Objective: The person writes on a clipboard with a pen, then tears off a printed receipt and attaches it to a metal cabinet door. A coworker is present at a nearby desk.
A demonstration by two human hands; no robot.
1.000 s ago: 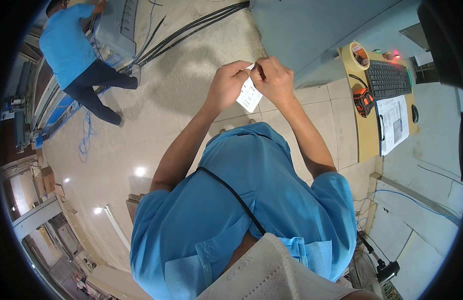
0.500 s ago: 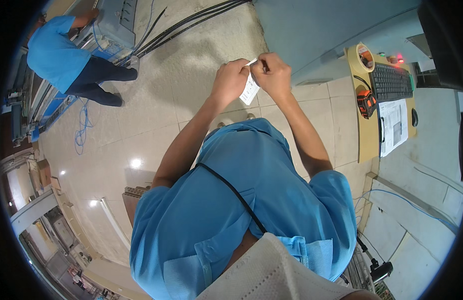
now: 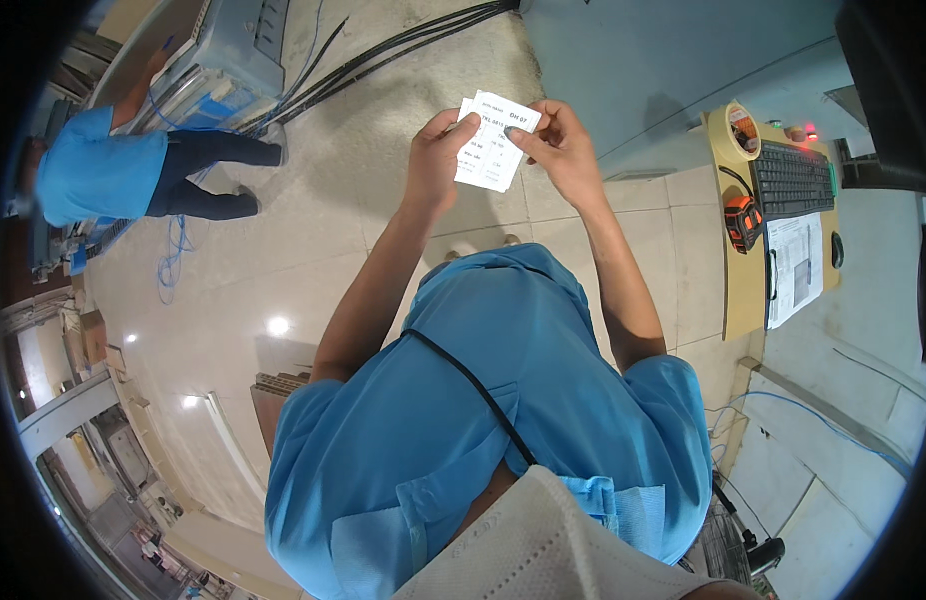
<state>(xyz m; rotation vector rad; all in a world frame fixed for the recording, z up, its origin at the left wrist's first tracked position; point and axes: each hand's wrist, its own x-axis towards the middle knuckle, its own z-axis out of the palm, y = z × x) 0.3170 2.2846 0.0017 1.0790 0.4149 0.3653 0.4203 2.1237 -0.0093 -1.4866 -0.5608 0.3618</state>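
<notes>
Between my two hands I hold small white printed labels (image 3: 491, 155), stacked and slightly fanned, with their printed side up. My left hand (image 3: 438, 155) pinches the left edge, thumb on top and fingers beneath. At the upper right edge my right hand (image 3: 565, 150) grips them, its thumb laid over the front one. Part of a second label shows behind the first at the left. How many are in the stack I cannot tell.
On my right, a yellow stand (image 3: 738, 290) bears a tape roll (image 3: 735, 135), keyboard (image 3: 791, 180), orange tape measure (image 3: 743, 222), clipboard with papers (image 3: 793, 270) and mouse (image 3: 837, 250). Far left, a person in blue (image 3: 108, 170) works at a machine (image 3: 228, 70). Black cables (image 3: 383, 50) cross the floor.
The labels have turned from edge-on to flat and fanned, their printed faces now showing. My hands have moved a little apart. The person at the machine has shifted left.
</notes>
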